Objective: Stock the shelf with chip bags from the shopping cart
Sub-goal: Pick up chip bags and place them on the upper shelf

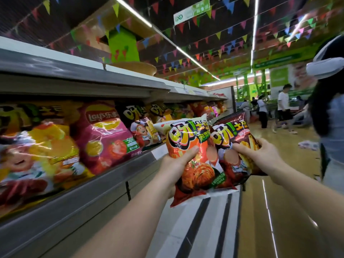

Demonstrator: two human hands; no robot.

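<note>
My left hand (pixel 177 162) grips an orange and white chip bag (pixel 193 142) by its left side, thumb across the front. Beside it, my right hand (pixel 258 155) grips a dark maroon chip bag (pixel 230 133) from the right. Both bags are held upright in the air, touching each other, just right of the grey shelf (pixel 111 183). The shelf's row holds a yellow bag (pixel 42 151), a pink Lay's bag (pixel 109 138) and black bags (pixel 141 127) farther along. The shopping cart is out of view.
Another grey shelf (pixel 93 79) overhangs the row of bags. A person with a white headset (pixel 329 116) stands close at the right edge. Other shoppers (pixel 283 108) stand far down the aisle. Glossy floor (pixel 279 202) runs along the right.
</note>
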